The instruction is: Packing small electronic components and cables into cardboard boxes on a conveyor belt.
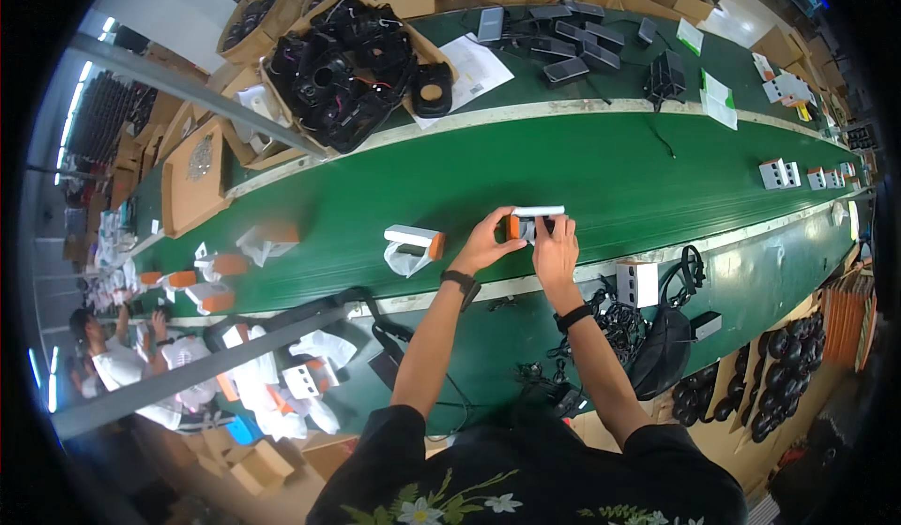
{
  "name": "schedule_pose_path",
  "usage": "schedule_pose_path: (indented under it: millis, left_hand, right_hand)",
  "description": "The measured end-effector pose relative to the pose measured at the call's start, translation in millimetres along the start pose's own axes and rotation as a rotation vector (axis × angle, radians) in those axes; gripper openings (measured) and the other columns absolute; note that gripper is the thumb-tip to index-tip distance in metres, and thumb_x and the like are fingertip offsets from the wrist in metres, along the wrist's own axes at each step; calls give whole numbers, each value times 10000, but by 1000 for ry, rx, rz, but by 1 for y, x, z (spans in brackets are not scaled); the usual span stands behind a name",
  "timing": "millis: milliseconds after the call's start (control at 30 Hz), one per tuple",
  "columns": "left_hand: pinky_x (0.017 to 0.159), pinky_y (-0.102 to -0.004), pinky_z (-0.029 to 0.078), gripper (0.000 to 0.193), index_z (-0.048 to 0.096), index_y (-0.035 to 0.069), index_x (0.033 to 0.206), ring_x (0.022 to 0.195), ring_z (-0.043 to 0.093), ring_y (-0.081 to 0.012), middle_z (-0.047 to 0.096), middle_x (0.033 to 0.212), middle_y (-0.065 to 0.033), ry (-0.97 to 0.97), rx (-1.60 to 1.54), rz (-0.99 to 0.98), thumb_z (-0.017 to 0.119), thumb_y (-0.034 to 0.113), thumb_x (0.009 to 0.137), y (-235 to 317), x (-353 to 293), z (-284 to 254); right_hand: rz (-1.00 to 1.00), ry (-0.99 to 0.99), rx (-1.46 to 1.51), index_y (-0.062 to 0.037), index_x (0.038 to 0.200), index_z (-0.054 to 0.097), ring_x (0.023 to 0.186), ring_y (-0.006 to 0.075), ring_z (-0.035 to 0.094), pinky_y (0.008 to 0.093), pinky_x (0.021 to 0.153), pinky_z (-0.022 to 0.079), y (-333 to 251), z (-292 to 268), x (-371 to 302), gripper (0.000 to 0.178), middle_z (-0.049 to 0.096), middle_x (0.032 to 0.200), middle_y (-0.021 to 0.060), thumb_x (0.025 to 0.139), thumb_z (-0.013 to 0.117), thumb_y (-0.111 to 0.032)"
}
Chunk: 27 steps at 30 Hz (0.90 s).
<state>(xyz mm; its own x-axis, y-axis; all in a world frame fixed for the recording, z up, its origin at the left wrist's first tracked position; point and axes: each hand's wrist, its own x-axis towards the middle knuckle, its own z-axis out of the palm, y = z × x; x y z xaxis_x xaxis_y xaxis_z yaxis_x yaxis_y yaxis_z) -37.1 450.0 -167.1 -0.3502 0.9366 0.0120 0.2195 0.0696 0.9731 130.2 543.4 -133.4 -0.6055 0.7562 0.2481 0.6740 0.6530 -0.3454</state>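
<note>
We find an orange-and-white carton (538,212) above the green conveyor belt (601,161).
The left hand (481,248) curls fingers round its orange end, the right hand (557,260) bends fingers against its near side; we judge it unclosed, the white cartons (773,175) at right finished.

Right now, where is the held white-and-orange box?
In the head view, the held box is near centre, between left hand and right hand, over the green belt, right of a similar box.
</note>
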Motion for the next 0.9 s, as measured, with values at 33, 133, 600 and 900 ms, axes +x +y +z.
schedule_pose_path:
  millis: [33, 133, 600, 900]
  left_hand:
    - [1103, -427, 531, 669, 560, 112, 1583, 1325, 671, -257, 732, 1373, -77, -73, -171, -122, 849, 190, 984, 2, -3, 1]
    - [1107, -392, 533, 566, 626, 85, 1525, 1286, 693, -216, 751, 1337, -78, -154, -447, -292, 813, 167, 998, 5, 16, 3]
    - [1115, -459, 582, 565, 679, 106, 1485, 1322, 706, -324, 736, 1440, -108, 43, 285, 351, 790, 15, 938, 33, 38, 39]
    - [1250, -522, 464, 495, 724, 188, 1466, 1483, 584, -281, 661, 1563, -63, -145, 569, 496, 803, 206, 978, 44, 35, 46]
  right_hand:
    - [-48, 29, -10, -46, 1215, 808, 1202, 368, 604, 509, 916, 569, 9, -1, -5, 330, 609, 1342, 151, 898, 720, -59]
    - [-118, 89, 24, -41, 1241, 802, 1252, 383, 576, 555, 1047, 476, 26, -1, -7, 348, 622, 1336, 142, 902, 726, -62]
    - [-110, 46, 384, 23, 1144, 775, 1178, 387, 643, 480, 938, 593, 52, -19, -13, 215, 601, 1374, 200, 936, 801, -29]
    - [62, 63, 672, -37, 1368, 676, 1090, 333, 780, 374, 746, 687, 94, -26, -27, 453, 676, 1430, 195, 962, 857, -123]
